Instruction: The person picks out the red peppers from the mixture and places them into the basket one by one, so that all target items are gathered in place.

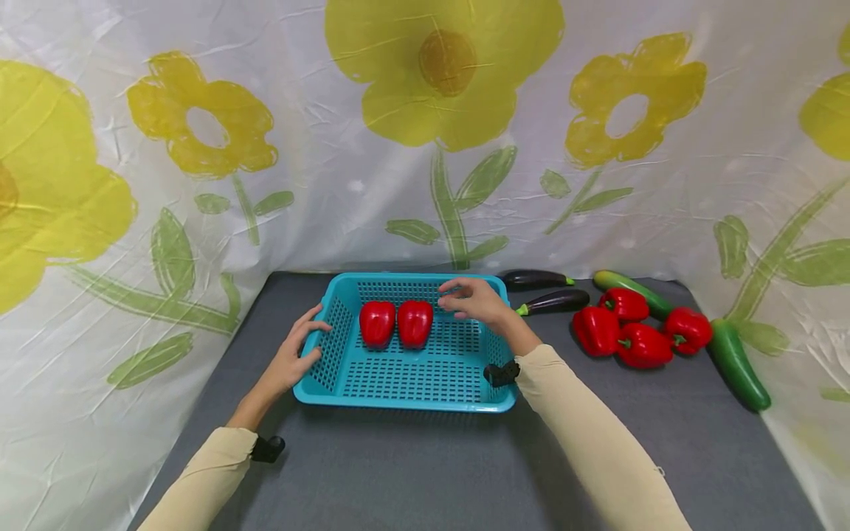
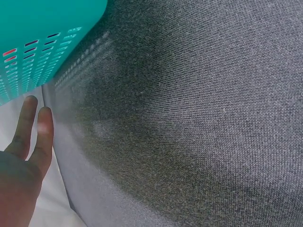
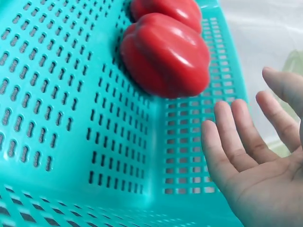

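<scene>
A turquoise plastic basket (image 1: pixel 412 403) stands on the dark grey table. Two red bell peppers, the left one (image 1: pixel 377 324) and the right one (image 1: pixel 415 324), sit side by side against its back wall. My left hand (image 1: pixel 292 354) is at the basket's left rim, fingers spread and fairly straight; in the left wrist view two of its fingers (image 2: pixel 43 137) show beside the perforated wall. Over the basket's back right part hovers my right hand (image 1: pixel 474 301), fingers apart and nothing in them. The right wrist view shows its palm (image 3: pixel 270 189) facing the nearer pepper (image 3: pixel 165 56), with a gap between.
Right of the basket lie two eggplants, one behind (image 1: pixel 531 279) and one in front (image 1: pixel 556 302). Farther right is a group of several red bell peppers (image 1: pixel 644 346), with a green cucumber (image 1: pixel 737 365) and another long green vegetable (image 1: pixel 631 289). A flowered curtain (image 1: pixel 319 221) hangs behind the table.
</scene>
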The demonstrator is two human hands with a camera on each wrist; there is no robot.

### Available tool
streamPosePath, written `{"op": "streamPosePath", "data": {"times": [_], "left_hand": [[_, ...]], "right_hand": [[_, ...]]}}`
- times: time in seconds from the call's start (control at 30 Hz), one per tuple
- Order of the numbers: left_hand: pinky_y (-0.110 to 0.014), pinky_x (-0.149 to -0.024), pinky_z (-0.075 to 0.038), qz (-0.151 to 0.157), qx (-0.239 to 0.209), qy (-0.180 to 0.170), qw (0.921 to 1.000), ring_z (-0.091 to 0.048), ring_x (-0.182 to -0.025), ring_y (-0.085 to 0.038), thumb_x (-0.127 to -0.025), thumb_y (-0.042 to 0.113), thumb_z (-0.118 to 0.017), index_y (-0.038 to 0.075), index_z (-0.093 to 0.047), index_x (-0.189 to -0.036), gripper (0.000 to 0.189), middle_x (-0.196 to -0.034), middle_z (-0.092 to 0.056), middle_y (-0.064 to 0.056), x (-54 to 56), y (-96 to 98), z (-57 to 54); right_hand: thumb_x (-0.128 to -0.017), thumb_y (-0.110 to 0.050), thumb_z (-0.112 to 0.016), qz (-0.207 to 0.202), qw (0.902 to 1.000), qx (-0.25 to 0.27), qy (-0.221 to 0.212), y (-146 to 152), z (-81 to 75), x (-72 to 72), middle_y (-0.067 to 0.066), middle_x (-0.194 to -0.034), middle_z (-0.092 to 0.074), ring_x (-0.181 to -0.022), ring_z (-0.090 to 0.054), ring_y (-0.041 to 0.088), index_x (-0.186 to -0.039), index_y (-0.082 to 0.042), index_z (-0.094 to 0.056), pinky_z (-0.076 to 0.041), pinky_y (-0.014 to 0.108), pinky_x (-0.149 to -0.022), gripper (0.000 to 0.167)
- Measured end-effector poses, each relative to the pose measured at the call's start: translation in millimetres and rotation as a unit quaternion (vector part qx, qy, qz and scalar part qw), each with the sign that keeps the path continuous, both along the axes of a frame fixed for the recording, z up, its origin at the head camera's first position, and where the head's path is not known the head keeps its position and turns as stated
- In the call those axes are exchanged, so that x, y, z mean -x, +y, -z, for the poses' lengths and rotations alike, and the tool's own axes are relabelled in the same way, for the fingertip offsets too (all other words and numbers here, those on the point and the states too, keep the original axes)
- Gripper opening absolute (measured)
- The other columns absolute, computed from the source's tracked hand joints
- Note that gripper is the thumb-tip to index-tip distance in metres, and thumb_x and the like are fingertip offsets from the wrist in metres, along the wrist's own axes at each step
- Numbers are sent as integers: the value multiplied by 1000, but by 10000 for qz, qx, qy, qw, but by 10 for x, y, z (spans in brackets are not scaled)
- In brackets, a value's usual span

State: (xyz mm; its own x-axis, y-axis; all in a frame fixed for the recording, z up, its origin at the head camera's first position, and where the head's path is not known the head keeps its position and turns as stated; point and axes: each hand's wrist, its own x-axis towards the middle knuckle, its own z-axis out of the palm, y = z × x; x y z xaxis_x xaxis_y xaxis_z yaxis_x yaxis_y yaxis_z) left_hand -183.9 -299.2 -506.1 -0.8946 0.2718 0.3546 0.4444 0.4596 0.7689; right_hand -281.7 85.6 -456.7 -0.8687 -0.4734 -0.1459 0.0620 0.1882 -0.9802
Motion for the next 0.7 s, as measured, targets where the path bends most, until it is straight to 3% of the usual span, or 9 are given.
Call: {"op": "streamPosePath", "data": {"times": [0.17, 0.23, 0.37, 0.6, 0.7], "left_hand": [[-66, -94, -32, 90, -25, 10, 10000, -22, -139, -58, -86, -19, -51, -14, -54, -120, 35, -155, -23, -37, -97, 98, -203], [-68, -94, -32, 112, -37, 20, 9999, -22, -138, -60, -86, -19, -51, -14, -54, -120, 35, -154, -23, -39, -107, 111, -228], [-66, -95, -32, 102, -99, 10, 9999, -20, -141, -57, -86, -21, -51, -13, -55, -121, 37, -156, -23, -36, -74, 81, -162], [-28, -97, -31, 178, -131, 8, 9998, -17, -147, -46, -90, -17, -52, -8, -55, -127, 38, -162, -21, -24, 48, -66, 111], [-30, -98, -31, 236, -180, 3, 9996, -17, -147, -46, -90, -15, -53, -8, -54, -127, 38, -163, -21, -23, 58, -86, 143]], "right_hand": [[-99, -11, -66, 186, 9995, 81, 237, 77, -49, -31, 17, -115, -64, -117, -58, 44, -129, 3, -61, -47, 50, -98, 34], [-98, -9, -67, 288, 9989, 204, 299, 114, -79, -53, 19, -113, -63, -114, -59, 45, -125, 3, -63, -49, 49, -96, 29], [-98, -5, -67, 416, 9975, 429, 371, 194, -127, -94, 20, -110, -63, -110, -61, 45, -120, 3, -64, -51, 48, -93, 24], [-99, -7, -67, 509, 9962, 532, 475, 355, -178, -164, 20, -111, -63, -101, -66, 32, -121, 3, -63, -50, 49, -94, 25], [-99, -8, -66, 523, 9955, 602, 517, 433, -182, -198, 26, -114, -62, -102, -65, 32, -122, 4, -62, -51, 46, -93, 27]]}}
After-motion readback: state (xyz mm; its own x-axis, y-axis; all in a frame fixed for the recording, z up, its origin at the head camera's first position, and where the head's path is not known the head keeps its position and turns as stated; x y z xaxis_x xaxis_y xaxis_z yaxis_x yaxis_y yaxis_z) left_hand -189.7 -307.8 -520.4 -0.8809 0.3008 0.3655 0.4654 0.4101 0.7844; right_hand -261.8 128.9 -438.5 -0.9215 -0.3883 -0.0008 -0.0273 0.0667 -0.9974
